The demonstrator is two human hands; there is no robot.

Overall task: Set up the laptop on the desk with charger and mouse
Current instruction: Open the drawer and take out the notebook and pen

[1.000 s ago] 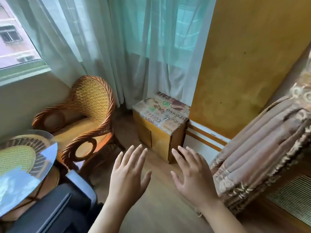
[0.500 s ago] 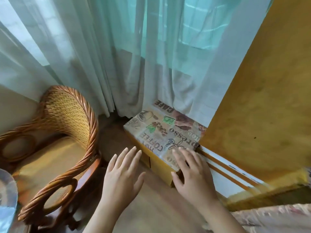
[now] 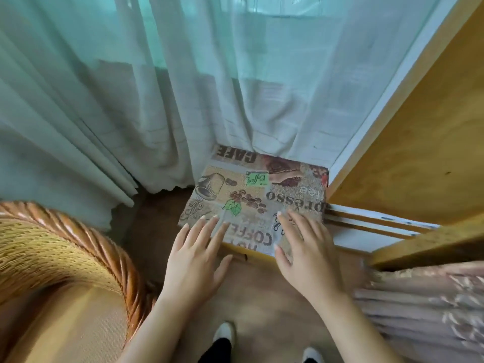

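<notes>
Both hands are held out low in the frame, palms down: the left hand (image 3: 195, 260) with fingers (image 3: 207, 229) straight and spread, nothing held, and the right hand (image 3: 305, 254) likewise flat and empty. They are poised over the near edge of a small storage box (image 3: 246, 254) topped by a coffee-print cushion (image 3: 258, 195) at centre frame; whether the cushion is actually touched cannot be told. No laptop, charger or mouse is seen anywhere, so their heading and long axis cannot be judged. The box is presumably to be opened or searched. If so, the lid is best taken at both near corners and lifted evenly, clear of the sheer curtain (image 3: 170, 95) draped behind it. A wicker chair (image 3: 62, 247) is seen at lower left, a yellow wooden panel (image 3: 419, 142) at right
</notes>
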